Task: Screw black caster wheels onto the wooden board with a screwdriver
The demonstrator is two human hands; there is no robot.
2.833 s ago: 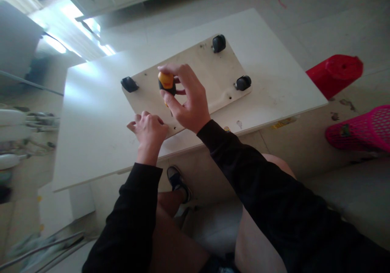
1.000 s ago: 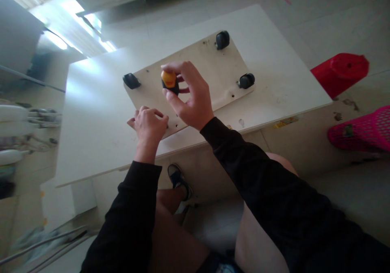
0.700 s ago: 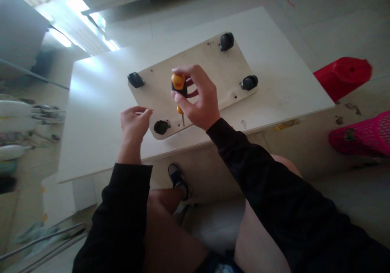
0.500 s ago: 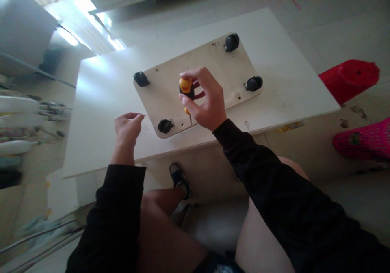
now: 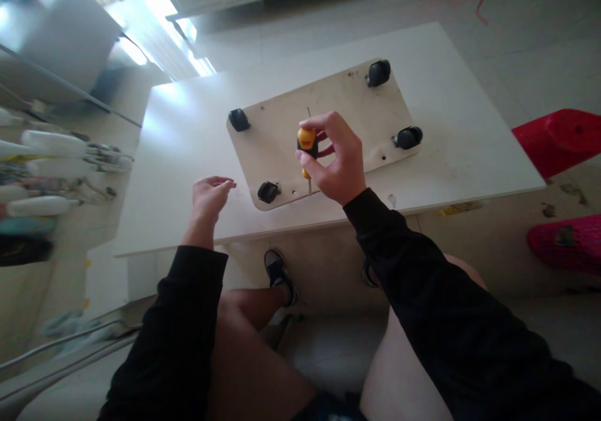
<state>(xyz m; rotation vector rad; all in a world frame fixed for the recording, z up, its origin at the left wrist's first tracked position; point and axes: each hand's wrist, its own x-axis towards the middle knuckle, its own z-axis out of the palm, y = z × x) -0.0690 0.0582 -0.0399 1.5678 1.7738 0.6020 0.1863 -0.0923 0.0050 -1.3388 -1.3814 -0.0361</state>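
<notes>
In my right hand is a short screwdriver with a yellow and black handle, fingers closed round the handle. It is held upright over the board, its metal shaft pointing down near the board's front edge; whether the tip touches is unclear. The wooden board lies on the white table with a black caster at each corner. Left of the board, my left hand is closed in a pinch above the table. Something tiny may be between its fingertips, too small to name.
The white table extends past the board on both sides. A red plastic stool or bin and a pink basket stand to the right. White bottles are on the left. Beneath the table edge is a shoe.
The view has shifted, so board and table appear farther right. Both hands keep much the same places over the table, the screwdriver still in my right hand.
</notes>
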